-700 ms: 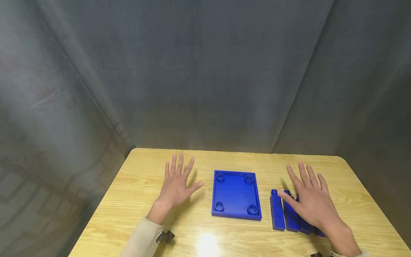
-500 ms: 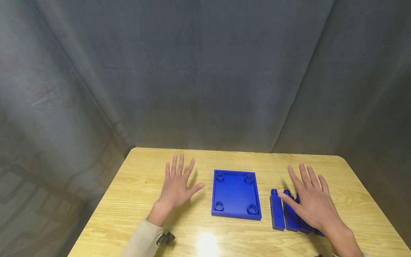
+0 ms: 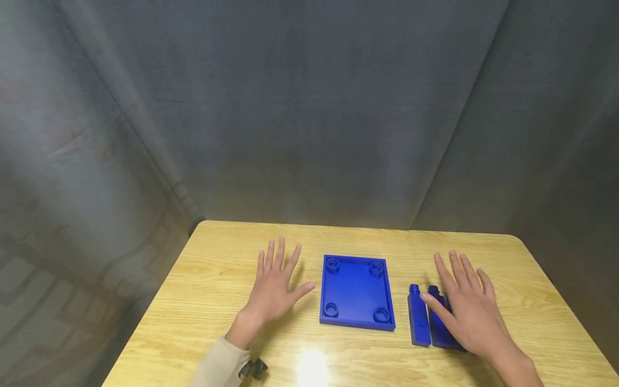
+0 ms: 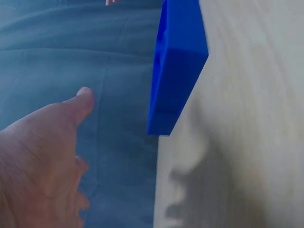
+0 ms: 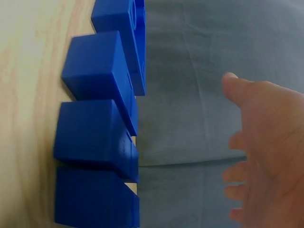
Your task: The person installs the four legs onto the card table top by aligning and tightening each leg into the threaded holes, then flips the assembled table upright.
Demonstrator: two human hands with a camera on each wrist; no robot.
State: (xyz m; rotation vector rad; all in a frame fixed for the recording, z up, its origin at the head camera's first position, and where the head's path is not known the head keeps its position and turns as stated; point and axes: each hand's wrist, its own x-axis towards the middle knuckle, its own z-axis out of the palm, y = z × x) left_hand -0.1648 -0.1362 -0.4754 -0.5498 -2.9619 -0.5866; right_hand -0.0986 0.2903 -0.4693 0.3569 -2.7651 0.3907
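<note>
A square blue tray-like plate [image 3: 357, 293] with a raised rim and a round socket at each corner lies on the table. Left of it my left hand [image 3: 273, 290] hovers palm down, fingers spread, holding nothing. My right hand [image 3: 471, 312] is spread in the same way above several blue square posts, hiding part of them. One blue post [image 3: 418, 317] with a narrow threaded-looking end lies nearest the plate, and a second blue post [image 3: 439, 322] beside it is partly covered. In the right wrist view, the blue post ends [image 5: 92, 59] line up below the raised right hand.
The light wood table [image 3: 193, 312] reaches back to a grey curtain [image 3: 309, 134], which also hangs at both sides. A small dark object [image 3: 259, 368] sits at the left sleeve cuff [image 3: 224, 360].
My left hand has shifted slightly right, toward the plate. My right hand has moved a little, its fingertips slightly nearer to me. The plate and posts stay in place.
</note>
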